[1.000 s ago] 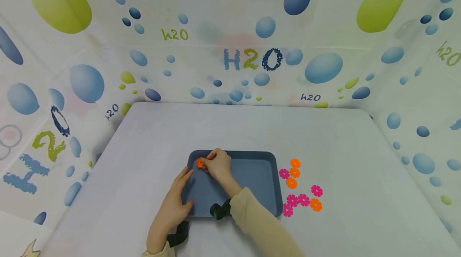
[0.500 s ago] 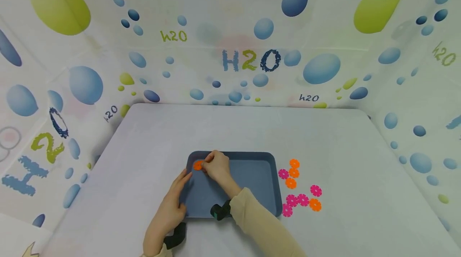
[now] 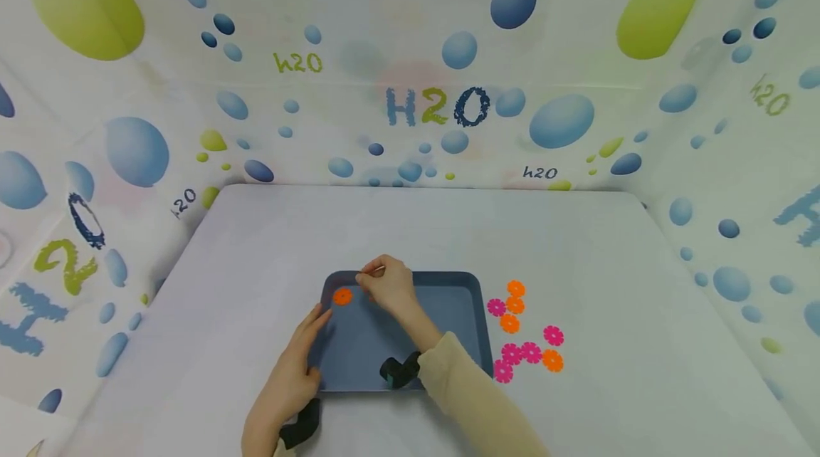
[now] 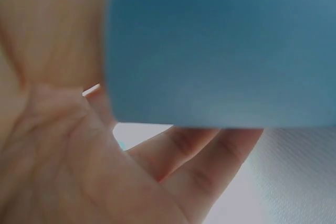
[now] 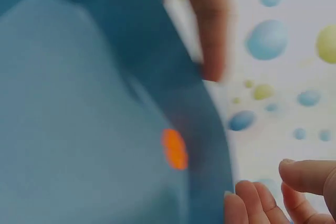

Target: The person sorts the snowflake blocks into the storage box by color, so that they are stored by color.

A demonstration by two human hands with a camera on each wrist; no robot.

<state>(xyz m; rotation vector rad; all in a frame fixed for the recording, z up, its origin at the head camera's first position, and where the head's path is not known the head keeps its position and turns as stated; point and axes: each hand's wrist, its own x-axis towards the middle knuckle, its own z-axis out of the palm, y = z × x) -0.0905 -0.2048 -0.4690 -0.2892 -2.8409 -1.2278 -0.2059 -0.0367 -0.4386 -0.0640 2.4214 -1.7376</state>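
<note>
Right hand [image 3: 389, 287]: thumb and index finger bent close together above the tray [image 3: 442, 343] — whether they pinch anything, I cannot tell. Just beside them a flat, scalloped orange disc [image 3: 337, 297] lies inside the smooth, blue-grey, round-cornered tray, near its far-left corner. The left hand [image 3: 291, 375] — fingers extended — rests at the left rim.
</note>
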